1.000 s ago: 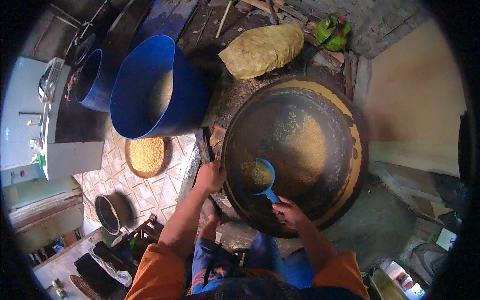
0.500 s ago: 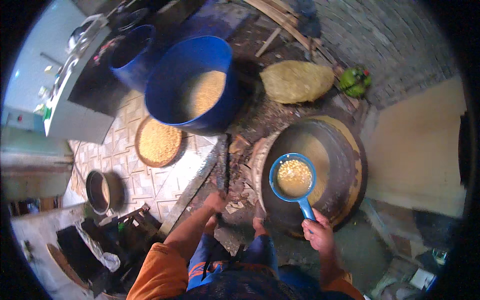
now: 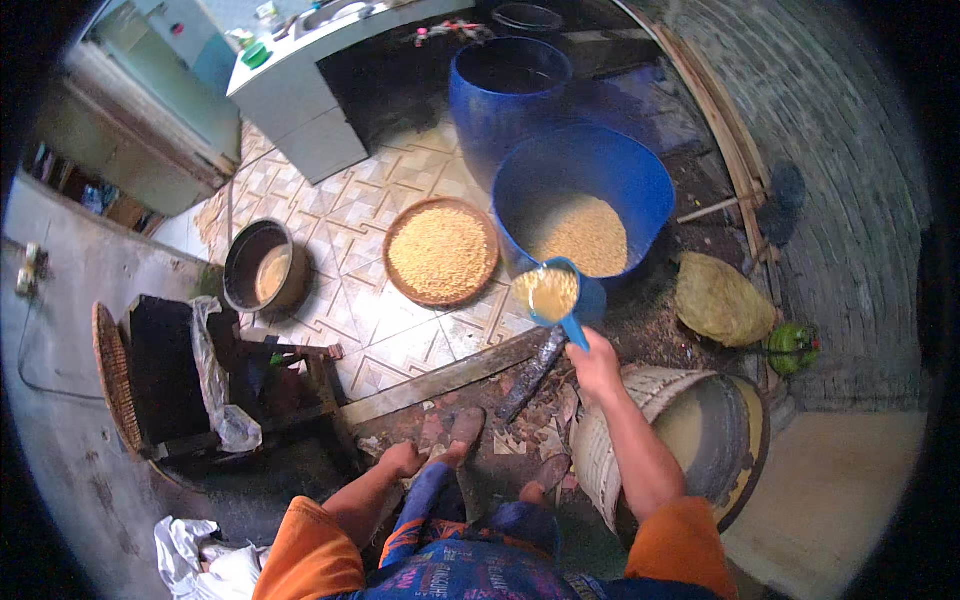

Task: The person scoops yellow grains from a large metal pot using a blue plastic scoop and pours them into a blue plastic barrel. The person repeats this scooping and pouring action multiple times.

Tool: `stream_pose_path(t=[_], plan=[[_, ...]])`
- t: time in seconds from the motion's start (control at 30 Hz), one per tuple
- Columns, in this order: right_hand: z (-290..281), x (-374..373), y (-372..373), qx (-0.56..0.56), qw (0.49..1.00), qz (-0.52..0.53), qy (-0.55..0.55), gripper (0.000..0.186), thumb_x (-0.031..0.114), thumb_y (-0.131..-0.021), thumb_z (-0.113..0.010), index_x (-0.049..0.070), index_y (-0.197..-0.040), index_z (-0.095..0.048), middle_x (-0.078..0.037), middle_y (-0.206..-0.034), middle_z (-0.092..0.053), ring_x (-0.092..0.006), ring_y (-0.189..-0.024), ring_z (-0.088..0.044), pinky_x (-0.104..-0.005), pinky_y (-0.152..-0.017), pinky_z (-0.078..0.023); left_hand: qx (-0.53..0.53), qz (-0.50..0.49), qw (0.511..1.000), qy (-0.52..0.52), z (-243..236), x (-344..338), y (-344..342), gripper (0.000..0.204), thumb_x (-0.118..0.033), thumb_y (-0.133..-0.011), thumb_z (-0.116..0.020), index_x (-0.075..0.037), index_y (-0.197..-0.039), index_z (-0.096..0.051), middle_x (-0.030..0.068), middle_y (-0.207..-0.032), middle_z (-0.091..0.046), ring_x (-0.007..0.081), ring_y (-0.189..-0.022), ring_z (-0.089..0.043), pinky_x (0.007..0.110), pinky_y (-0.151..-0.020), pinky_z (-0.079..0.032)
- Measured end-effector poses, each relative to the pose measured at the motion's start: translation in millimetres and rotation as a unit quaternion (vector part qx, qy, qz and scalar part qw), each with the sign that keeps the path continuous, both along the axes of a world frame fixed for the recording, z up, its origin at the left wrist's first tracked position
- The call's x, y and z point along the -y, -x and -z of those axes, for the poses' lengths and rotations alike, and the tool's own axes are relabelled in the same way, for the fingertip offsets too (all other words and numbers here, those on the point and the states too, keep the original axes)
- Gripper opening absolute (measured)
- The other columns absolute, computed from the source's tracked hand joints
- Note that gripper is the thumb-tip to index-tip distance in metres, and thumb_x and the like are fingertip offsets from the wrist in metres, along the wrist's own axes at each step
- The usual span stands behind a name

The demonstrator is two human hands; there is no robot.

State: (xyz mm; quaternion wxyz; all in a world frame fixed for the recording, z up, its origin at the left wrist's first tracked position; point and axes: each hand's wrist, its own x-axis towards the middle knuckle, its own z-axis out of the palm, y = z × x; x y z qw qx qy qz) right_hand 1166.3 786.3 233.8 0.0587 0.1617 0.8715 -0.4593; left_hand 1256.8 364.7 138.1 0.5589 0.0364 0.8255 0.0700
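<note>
My right hand (image 3: 597, 366) grips the handle of a blue dipper (image 3: 575, 328), stretched forward past the big pot. The dipper holds pale yellow beans (image 3: 549, 292) in cloudy liquid and tilts somewhat. It is at the near rim of a large blue tub (image 3: 640, 165), which has more beans (image 3: 590, 235) inside. Left of the tub, a round woven tray (image 3: 388, 252) heaped with yellow beans rests on the tiles. My left hand (image 3: 402, 460) hangs beside my left leg, fingers loosely curled, with nothing visible in it.
A large round pot (image 3: 640, 408) with cloudy contents stands by my right forearm. Behind are a second blue barrel (image 3: 505, 100) and a tiled counter (image 3: 290, 100). A dark basin (image 3: 262, 262) stands left. Nearby are a yellowish sack (image 3: 722, 300), a green gas cylinder (image 3: 792, 347) and a raised floor edge (image 3: 420, 385).
My right hand has carried the filled dipper from above the big pot to the blue tub's near rim. My view has turned left, and my left hand stays low by my leg.
</note>
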Motion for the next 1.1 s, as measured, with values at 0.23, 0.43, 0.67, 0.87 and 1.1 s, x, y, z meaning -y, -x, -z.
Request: stream_pose_path(t=[0.23, 0.43, 0.67, 0.87, 1.1], plan=[[-24.9, 80.7, 154.5, 0.007, 0.942, -0.084, -0.324, 0.028, 0.015, -0.091, -0.053, 0.005, -0.117, -0.052, -0.024, -0.092, -0.066, -0.0446, -0.089, -0.065, -0.0548, -0.076, -0.051, -0.063, -0.114, 0.991, -0.043, 28.3, 59.3, -40.1, 0.055, -0.052, -0.09, -0.051, 0.0, -0.092, -0.07, 0.0253, -0.092, -0.068, 0.0419, -0.093, -0.065, 0.048, -0.081, -0.051], [-45.4, 99.3, 214.4, -0.051, 0.873, -0.106, -0.473, 0.048, 0.01, -0.092, -0.049, 0.012, -0.138, -0.038, -0.019, -0.098, -0.062, -0.0368, -0.079, -0.069, -0.0479, -0.064, -0.057, 0.007, -0.112, 0.993, -0.045, 19.9, 62.3, -32.4, 0.055, -0.051, -0.088, -0.052, -0.001, -0.105, -0.068, 0.0254, -0.106, -0.067, 0.0411, -0.102, -0.064, 0.047, -0.088, -0.05], [-82.2, 97.7, 205.0, -0.045, 0.892, -0.084, -0.441, 0.057, 0.01, -0.091, -0.052, 0.014, -0.144, -0.032, -0.021, -0.115, -0.054, -0.0375, -0.087, -0.068, -0.0477, -0.07, -0.056, -0.021, -0.088, 0.992, -0.087, 21.9, 37.7, -11.4, 0.057, -0.054, -0.087, -0.054, -0.001, -0.102, -0.069, 0.0255, -0.099, -0.068, 0.0416, -0.096, -0.065, 0.048, -0.083, -0.051], [-62.7, 55.2, 95.0, -0.166, 0.983, -0.013, 0.075, 0.048, 0.007, -0.09, -0.054, 0.006, -0.136, -0.041, -0.016, -0.104, -0.062, -0.0275, -0.09, -0.061, -0.0366, -0.078, -0.049, -0.082, -0.054, 0.974, -0.204, 13.8, -39.3, 23.5, 0.059, -0.052, -0.091, -0.05, -0.002, -0.124, -0.051, 0.0276, -0.11, -0.064, 0.044, -0.104, -0.061, 0.05, -0.089, -0.048], [-81.3, -19.2, -134.9, -0.075, 0.862, 0.242, 0.438, 0.051, 0.003, -0.089, -0.058, 0.009, -0.135, -0.037, -0.002, -0.091, -0.058, -0.0051, -0.059, -0.044, -0.0203, -0.048, -0.034, -0.08, 0.048, 0.963, -0.254, -27.9, -206.2, 46.1, 0.063, -0.055, -0.092, -0.049, -0.008, -0.132, -0.04, 0.0299, -0.108, -0.063, 0.0463, -0.103, -0.06, 0.052, -0.089, -0.047]])
